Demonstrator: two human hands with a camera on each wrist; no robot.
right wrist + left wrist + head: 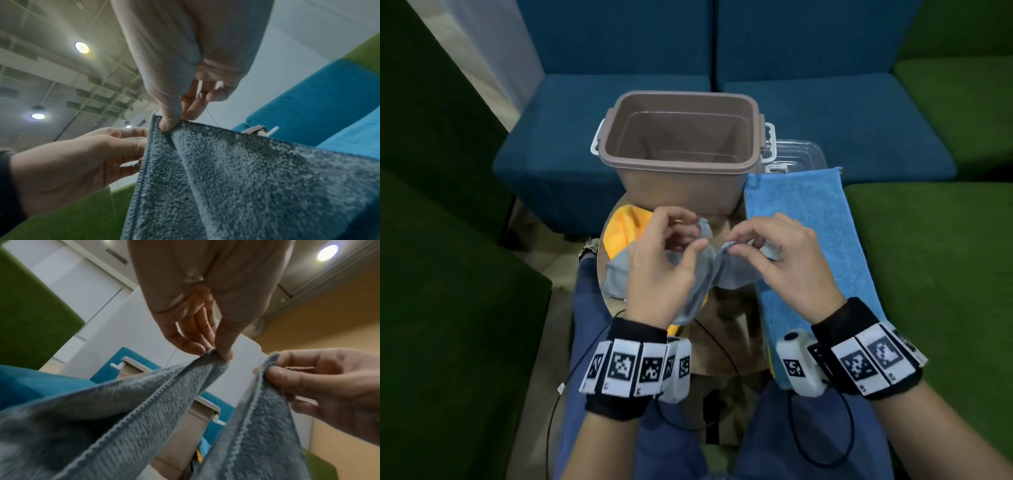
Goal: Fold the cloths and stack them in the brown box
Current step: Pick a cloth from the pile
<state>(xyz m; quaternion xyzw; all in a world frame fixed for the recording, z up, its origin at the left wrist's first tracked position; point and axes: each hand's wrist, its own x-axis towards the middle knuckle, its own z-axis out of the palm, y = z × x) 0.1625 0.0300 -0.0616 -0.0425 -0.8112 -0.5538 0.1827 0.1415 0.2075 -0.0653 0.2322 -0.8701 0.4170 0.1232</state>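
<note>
- The left hand (664, 260) pinched one corner of the grey cloth (698, 274) between thumb and fingertips.
- The right hand (780, 253) pinched another bit of the same cloth's edge, close by the left one.
- Both hands held the cloth up above the small round desk (722, 346), and the rest of it hung down. I think they held it by the edge so it could be pulled out flat and then folded.
- In the left wrist view the stitched hem ran straight up to the pinch, so the grip sat right on the border.
- The brown box (681, 150) stood open at the far side of the desk, just past the hands. No cloth lay inside it, so the stacking was not yet begun.
- A blue cloth (811, 222) lay spread out flat to the right, hanging partly off the desk.
- A yellow cloth (625, 226) lay bunched up on the left, partly under the grey one.
- A clear lid (798, 154) lay behind the box on the right.
- Blue seats (558, 137) stood behind and green seats (945, 240) at the sides.
- The desk was small and crowded, so I think there was little bare room to lay the grey cloth down for folding.
</note>
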